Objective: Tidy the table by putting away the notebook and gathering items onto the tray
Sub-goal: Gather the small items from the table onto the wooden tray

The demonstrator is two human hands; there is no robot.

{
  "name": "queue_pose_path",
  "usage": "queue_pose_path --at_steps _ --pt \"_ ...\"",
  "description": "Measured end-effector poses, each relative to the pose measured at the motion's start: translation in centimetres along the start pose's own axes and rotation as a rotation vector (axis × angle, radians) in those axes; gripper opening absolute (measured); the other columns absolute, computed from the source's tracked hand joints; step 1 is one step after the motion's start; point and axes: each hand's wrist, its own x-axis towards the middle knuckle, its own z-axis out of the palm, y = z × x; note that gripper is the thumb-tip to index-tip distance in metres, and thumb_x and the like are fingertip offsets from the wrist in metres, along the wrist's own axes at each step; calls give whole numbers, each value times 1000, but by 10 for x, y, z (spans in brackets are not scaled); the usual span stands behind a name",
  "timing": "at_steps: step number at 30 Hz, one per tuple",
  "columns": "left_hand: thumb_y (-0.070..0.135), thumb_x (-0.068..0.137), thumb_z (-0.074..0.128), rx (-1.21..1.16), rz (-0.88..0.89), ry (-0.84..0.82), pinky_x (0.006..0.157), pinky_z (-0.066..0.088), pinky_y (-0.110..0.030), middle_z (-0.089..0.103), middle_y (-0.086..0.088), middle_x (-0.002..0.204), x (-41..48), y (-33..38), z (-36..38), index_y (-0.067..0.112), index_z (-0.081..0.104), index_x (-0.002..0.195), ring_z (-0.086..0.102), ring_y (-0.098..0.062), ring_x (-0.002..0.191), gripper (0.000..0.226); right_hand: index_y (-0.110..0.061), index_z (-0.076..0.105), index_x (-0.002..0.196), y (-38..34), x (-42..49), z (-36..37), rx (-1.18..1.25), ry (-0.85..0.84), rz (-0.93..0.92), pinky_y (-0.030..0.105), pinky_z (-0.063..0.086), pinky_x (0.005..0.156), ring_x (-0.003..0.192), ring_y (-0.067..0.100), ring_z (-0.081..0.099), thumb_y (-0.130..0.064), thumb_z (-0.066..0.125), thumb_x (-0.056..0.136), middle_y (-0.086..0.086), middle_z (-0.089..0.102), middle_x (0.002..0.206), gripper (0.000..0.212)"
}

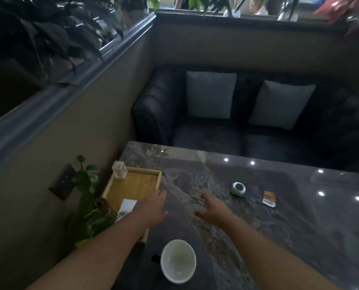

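A booth w/ a dark shiny stone table (278, 216), a black sofa (258, 132) behind it w/ two grey cushions, and leafy plants up on the ledge.

Both hands are over the table, near each other, and both hold nothing. The left hand (153, 206) is loosely curled, palm down, at the right edge of the light wooden tray (132, 185); if it touches the rim, can't tell. The right hand (213, 208) is open w/ fingers spread, just above the bare table, betw. the tray and the small round grey dish (238, 188).

The tray sits at the table's left edge by the wall. A small clear glass cup (119, 169) stands on its far left corner. A white card (127, 206) lies in the tray's near part, partly under the left arm. No notebook that I can pick out for sure.

Right of the grey dish, a bit apart, lies a small brown and white packet (269, 199). Near the person, a white round bowl (178, 261) stands on the table betw. the two arms. A green potted plant (88, 201) is left of the tray, by the wall.
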Motion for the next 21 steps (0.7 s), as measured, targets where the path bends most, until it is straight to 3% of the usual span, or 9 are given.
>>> queue_pose_path --at_steps 5,10,16,21 --pt "35 96 58 8 79 -18 101 47 -43 38 -9 152 1 -3 -9 13 29 150 47 -32 132 65 -15 45 143 -9 -31 4 66 61 64 36 45 105 129 26 54 -44 71 82 11 56 142 72" --pt "38 96 54 -7 153 -92 104 45 -47 32 -9 155 6 3 -2 12 26 150 44 -31 135 66 -11 53 128 -4 -59 12 71 129 183 33 47 93 117 29 60 -48 68 85 13 62 130 59" --pt "39 95 57 19 261 -90 108 41 -40 32 -11 157 20 37 4 13 29 151 40 -29 140 68 -13 53 125 38 -83 3 117 149 304 33 47 92 116 28 60 -43 67 84 12 62 128 53" --pt "38 92 58 45 292 -91 105 44 -41 45 -12 147 43 79 16 13 37 144 48 -31 133 62 -17 54 128 88 -90 -6 186 195 375 33 48 90 113 27 61 -49 66 85 9 64 124 55"
